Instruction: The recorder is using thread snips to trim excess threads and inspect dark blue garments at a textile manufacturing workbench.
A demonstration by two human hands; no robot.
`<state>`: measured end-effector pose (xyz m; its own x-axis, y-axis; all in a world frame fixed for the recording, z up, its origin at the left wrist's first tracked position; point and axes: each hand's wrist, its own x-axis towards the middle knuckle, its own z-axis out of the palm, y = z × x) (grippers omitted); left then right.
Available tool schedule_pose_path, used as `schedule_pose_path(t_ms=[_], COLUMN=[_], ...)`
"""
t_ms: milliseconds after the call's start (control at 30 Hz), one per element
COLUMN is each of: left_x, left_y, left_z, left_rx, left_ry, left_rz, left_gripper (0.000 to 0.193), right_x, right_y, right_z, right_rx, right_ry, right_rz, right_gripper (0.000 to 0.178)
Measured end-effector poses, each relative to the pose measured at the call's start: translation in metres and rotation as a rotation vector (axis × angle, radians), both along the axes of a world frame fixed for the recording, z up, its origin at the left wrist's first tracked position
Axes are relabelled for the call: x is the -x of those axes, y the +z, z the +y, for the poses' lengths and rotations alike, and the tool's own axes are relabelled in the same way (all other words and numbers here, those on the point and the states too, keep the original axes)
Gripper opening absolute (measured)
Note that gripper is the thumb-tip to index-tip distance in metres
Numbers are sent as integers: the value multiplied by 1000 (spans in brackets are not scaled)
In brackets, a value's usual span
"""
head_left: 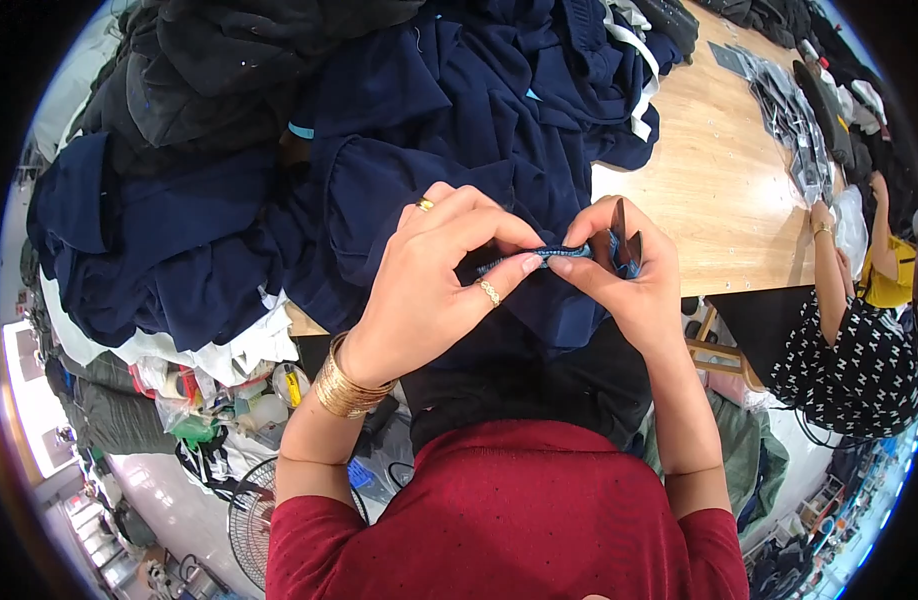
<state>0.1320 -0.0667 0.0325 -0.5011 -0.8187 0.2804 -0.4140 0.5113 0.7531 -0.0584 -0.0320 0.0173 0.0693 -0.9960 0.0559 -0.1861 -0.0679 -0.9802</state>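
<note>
My left hand [449,250], with rings and gold bracelets, pinches a stitched blue seam [554,252] of a navy garment between thumb and forefinger. Close beside it, my right hand [629,265] pinches the same seam, the fingertips of both hands nearly meeting. Dark pointed blades, seemingly thread snips [620,222], stick up from my right hand's curled fingers; their handle is mostly hidden. Below and beyond both hands, navy cloth [429,150] lies heaped on the table and hangs over its near edge.
Black garments [209,80] are piled at the far left. A white strip [639,70] trails over the navy heap. On the wooden table [709,190], grey flat pieces [789,120] lie near another person [849,340] at the right. A fan [254,515] stands below left.
</note>
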Motion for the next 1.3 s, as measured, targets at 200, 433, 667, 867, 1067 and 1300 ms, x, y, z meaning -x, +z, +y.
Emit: schedule_pose_path(t_ms=[200,433,667,867,1067,1300], left_x=[3,1,1,6,-1,0], left_y=[-14,-32,-41,-37,-22,-16], left_z=[3,6,12,4,1,3], left_rx=[185,529,591,227,-236,-588], left_ry=[9,46,121,-12,-114,-76], left_rz=[51,123,155,163,289,409], left_gripper=[15,18,25,20,13,13], right_x=[0,0,0,-5,-1,9], right_y=[-12,-15,-20,-20,-2,15], right_z=[2,8,8,14,10,19], right_rx=[204,678,829,320,-56,304], right_ry=[-62,-116,-133,-146,-99,-84], right_rz=[42,281,321,-90,-13,670], right_gripper=[18,24,27,18,26,40])
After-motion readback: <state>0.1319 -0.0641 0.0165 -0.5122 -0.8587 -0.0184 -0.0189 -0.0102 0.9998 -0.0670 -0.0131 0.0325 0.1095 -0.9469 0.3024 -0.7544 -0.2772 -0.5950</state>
